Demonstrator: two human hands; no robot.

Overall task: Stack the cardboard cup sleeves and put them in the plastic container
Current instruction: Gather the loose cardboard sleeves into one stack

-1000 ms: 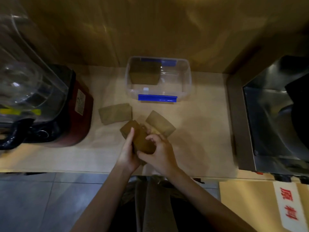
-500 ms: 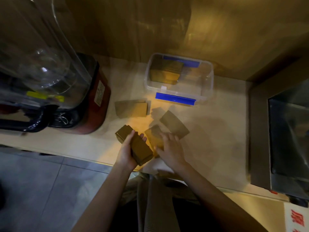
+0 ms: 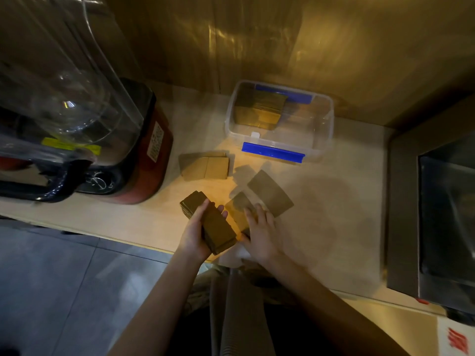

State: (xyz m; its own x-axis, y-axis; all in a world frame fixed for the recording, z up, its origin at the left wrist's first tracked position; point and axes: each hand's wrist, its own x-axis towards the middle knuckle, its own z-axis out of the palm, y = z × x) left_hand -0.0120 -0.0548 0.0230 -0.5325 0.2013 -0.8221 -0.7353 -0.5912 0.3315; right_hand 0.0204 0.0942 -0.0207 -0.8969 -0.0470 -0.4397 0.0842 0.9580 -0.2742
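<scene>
My left hand (image 3: pixel 195 235) grips a thick stack of brown cardboard cup sleeves (image 3: pixel 214 224) near the counter's front edge. My right hand (image 3: pixel 259 235) lies flat with its fingers on a loose sleeve (image 3: pixel 237 210) on the counter. Just beyond it lies another single sleeve (image 3: pixel 271 192). A small pile of sleeves (image 3: pixel 204 165) rests to the left, near the blender. The clear plastic container (image 3: pixel 318 140) with blue clips stands at the back and holds a stack of sleeves (image 3: pixel 259 111) in its left half.
A blender with a red base (image 3: pixel 151 160) and clear jug (image 3: pixel 56 80) fills the left of the counter. A steel appliance (image 3: pixel 437 214) stands at the right. A wooden wall rises behind. Grey floor tiles lie below the counter's front edge.
My right hand left the stack and moved right onto a loose sleeve on the counter. My left hand now holds the stack alone. The camera view shifted left.
</scene>
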